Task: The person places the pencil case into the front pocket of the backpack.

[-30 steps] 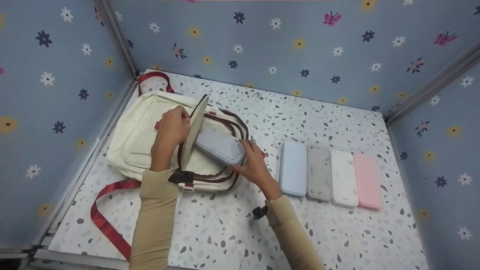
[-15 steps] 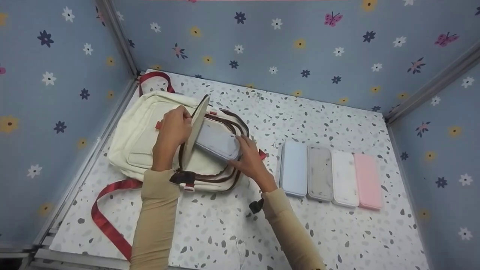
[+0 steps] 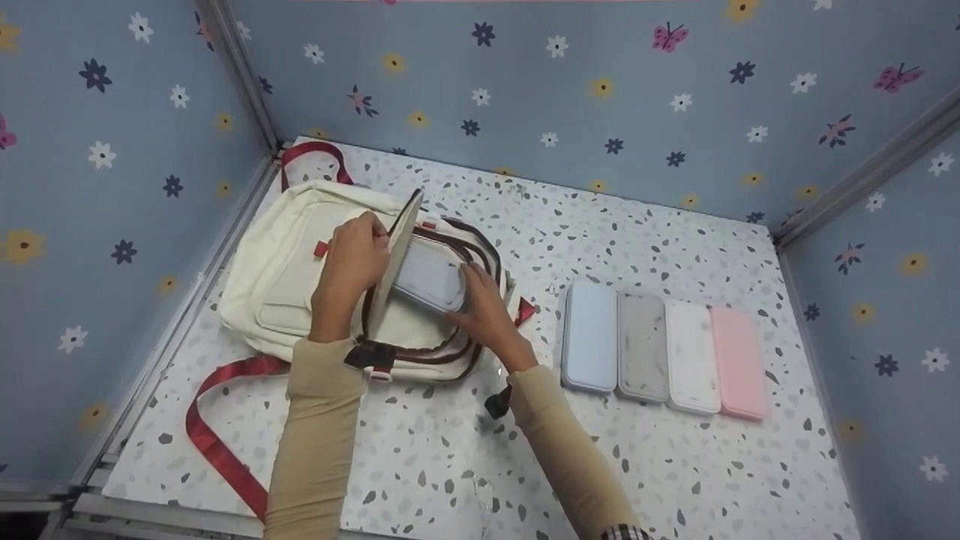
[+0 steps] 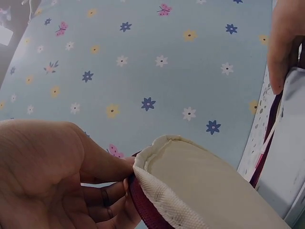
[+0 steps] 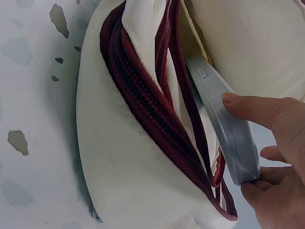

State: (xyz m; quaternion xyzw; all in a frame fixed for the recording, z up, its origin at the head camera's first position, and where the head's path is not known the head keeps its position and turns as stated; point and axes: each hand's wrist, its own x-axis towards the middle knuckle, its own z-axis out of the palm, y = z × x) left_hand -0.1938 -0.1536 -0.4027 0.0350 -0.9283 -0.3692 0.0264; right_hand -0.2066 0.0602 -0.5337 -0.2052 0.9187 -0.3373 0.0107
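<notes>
A cream backpack (image 3: 277,289) with brown-red zips lies on its back at the left of the table. My left hand (image 3: 351,259) pinches the edge of its front flap (image 4: 190,183) between thumb and fingers and holds it raised. My right hand (image 3: 486,311) grips the outer end of a pale grey pencil case (image 3: 429,276), thumb on one face and fingers at the other in the right wrist view. The case's far end reaches into the unzipped compartment, partly hidden behind the flap.
Right of the backpack, light blue (image 3: 589,336), grey (image 3: 643,346), white (image 3: 691,356) and pink (image 3: 738,361) cases lie side by side. A red strap (image 3: 217,450) trails toward the front edge. Flowered panels (image 3: 525,90) wall the table in.
My right hand has pushed the pale grey pencil case leftward, deeper into the backpack. The left hand stays on the flap with hardly any movement.
</notes>
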